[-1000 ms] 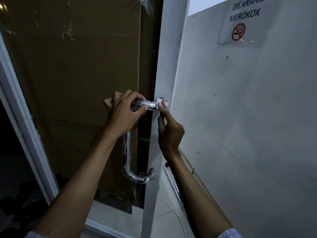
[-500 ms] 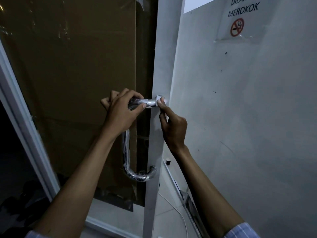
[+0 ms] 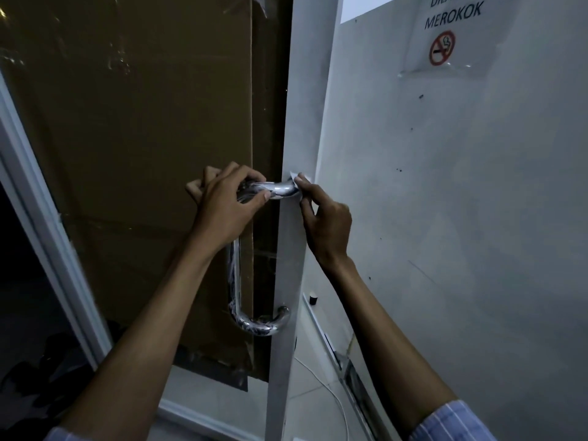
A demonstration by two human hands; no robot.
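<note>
Two hands at frame centre: your left hand (image 3: pixel 222 205) grips the door handle (image 3: pixel 234 281) at its upper bend; your right hand (image 3: pixel 327 224) pinches the wrap tab (image 3: pixel 297 178) at the mount. Peel slowly, along the bar.

Single view, head-worn, wide-angle. Faces forward and slightly down along both forearms, at close range to the door edge (image 3: pixel 288 122). The left hand (image 3: pixel 222 208) and right hand (image 3: pixel 327 224) meet at the door handle (image 3: pixel 234 275) and its plastic wrap (image 3: pixel 294 179) near frame centre. Cardboard (image 3: pixel 127 138) fills the left field, the wall (image 3: pixel 445 218) with its no-smoking sign (image 3: pixel 442 47) the right, and the floor (image 3: pixel 305 386) the bottom edge. Straight lines bow outward.
</note>
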